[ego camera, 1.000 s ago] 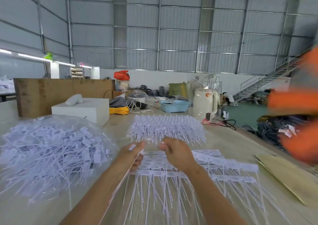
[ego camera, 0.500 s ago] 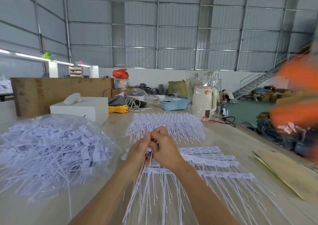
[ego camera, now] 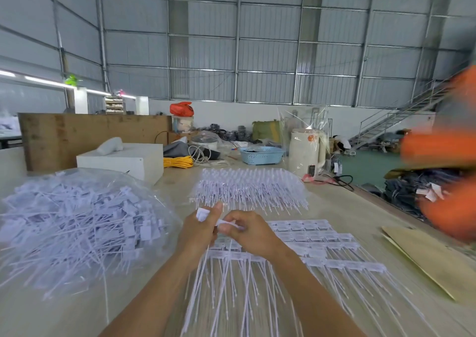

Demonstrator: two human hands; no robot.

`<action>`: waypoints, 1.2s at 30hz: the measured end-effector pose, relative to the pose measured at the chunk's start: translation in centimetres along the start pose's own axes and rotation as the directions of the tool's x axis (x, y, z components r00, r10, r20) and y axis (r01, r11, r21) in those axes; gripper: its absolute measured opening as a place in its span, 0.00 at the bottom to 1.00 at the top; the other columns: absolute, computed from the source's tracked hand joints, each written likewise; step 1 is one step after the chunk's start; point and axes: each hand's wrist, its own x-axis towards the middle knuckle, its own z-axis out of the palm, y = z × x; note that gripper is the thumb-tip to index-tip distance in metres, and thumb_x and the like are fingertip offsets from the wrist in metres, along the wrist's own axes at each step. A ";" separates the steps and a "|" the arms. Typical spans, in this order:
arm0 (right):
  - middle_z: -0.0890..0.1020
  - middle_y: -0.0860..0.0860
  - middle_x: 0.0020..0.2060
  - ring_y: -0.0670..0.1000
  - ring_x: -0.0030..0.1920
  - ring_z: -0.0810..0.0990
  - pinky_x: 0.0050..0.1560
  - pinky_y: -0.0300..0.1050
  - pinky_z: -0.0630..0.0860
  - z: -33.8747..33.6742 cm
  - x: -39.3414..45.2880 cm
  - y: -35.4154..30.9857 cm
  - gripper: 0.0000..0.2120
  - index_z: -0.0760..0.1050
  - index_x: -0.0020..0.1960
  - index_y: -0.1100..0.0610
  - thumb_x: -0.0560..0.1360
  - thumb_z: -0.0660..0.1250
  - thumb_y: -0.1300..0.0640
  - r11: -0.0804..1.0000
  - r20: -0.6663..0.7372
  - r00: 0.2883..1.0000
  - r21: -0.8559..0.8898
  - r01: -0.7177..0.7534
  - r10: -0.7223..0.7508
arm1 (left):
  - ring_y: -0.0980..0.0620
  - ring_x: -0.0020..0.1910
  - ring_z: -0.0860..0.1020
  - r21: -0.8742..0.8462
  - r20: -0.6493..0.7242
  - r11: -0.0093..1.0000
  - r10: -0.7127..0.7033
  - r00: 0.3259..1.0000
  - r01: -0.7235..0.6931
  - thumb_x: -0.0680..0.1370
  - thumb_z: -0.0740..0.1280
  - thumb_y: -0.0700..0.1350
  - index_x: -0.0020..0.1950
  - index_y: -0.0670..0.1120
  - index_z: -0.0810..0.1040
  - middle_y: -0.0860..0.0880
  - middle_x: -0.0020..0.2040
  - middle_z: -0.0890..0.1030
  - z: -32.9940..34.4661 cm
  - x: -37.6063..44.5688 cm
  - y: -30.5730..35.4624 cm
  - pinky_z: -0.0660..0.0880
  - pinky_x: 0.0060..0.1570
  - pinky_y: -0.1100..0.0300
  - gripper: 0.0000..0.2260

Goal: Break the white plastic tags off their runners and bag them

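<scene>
My left hand [ego camera: 198,229] pinches a white tag [ego camera: 202,214] between thumb and fingers, its thin tail hanging down. Close beside it, my right hand [ego camera: 247,232] grips the white runner strip [ego camera: 230,223], thumb on top. Both hands hover over flat sheets of tags on runners [ego camera: 319,249] spread on the wooden table [ego camera: 342,207]. A second stack of runner sheets [ego camera: 249,188] lies farther back. At left a clear plastic bag [ego camera: 77,228] bulges with several loose tags.
A white box [ego camera: 121,160] stands behind the bag. A blue basket [ego camera: 261,155], yellow cord [ego camera: 177,161] and a wrapped white kettle [ego camera: 305,152] sit at the table's far end. Brown cardboard [ego camera: 432,256] lies at the right edge. A blurred person in orange [ego camera: 443,156] is at right.
My hands came together from apart, then shifted: the left now holds a tag up by its head and the right holds the runner piece beside it. The orange figure moved.
</scene>
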 end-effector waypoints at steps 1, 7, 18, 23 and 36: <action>0.82 0.54 0.42 0.54 0.43 0.79 0.50 0.54 0.74 0.1 -0.1 0.0 0.10 0.79 0.47 0.59 0.75 0.68 0.52 1.000 0.015 1.000 0.006 -0.001 0.001 | 0.52 0.20 0.70 0.042 0.004 0.999 0.005 1.000 -0.005 0.75 0.64 0.63 0.27 0.51 0.75 0.50 0.21 0.73 0.0 0.0 0.1 0.67 0.29 0.59 0.22; 0.84 0.48 0.46 0.51 0.49 0.78 0.60 0.49 0.69 0.0 0.0 0.1 0.07 0.79 0.53 0.46 0.76 0.66 0.48 0.952 -0.009 0.998 -0.301 0.062 -0.068 | 0.52 0.18 0.67 0.017 0.050 0.997 -0.081 0.995 0.081 0.77 0.66 0.56 0.29 0.48 0.75 0.47 0.21 0.72 -0.2 0.0 0.9 0.63 0.25 0.64 0.19; 0.83 0.52 0.46 0.54 0.52 0.79 0.57 0.47 0.68 -2.4 0.0 2.9 0.15 0.75 0.58 0.48 0.78 0.58 0.42 0.924 -0.284 0.958 -0.373 -0.083 -0.028 | 0.59 0.15 0.60 -0.397 0.519 0.871 -0.047 0.853 0.289 0.76 0.56 0.58 0.30 0.47 0.70 0.52 0.22 0.64 -2.1 -0.9 5.8 0.56 0.16 0.71 0.20; 0.83 0.52 0.45 0.55 0.48 0.80 0.53 0.45 0.72 -0.7 0.1 3.3 0.19 0.73 0.59 0.49 0.78 0.53 0.39 0.867 -0.188 0.981 -0.496 -0.052 -0.048 | 0.56 0.18 0.70 0.028 0.075 0.994 0.102 0.992 -0.105 0.73 0.70 0.54 0.37 0.45 0.75 0.49 0.26 0.77 -3.5 -1.0 7.7 0.64 0.19 0.67 0.13; 0.82 0.54 0.42 0.57 0.46 0.80 0.50 0.43 0.71 -0.3 0.2 3.4 0.16 0.74 0.57 0.50 0.79 0.56 0.42 0.898 -0.213 0.976 -0.437 -0.050 -0.049 | 0.39 0.70 0.63 0.939 -0.254 0.196 -0.160 0.954 0.283 0.81 0.54 0.56 0.73 0.52 0.66 0.43 0.72 0.64 -20.2 6.5 2.9 0.64 0.68 0.47 0.21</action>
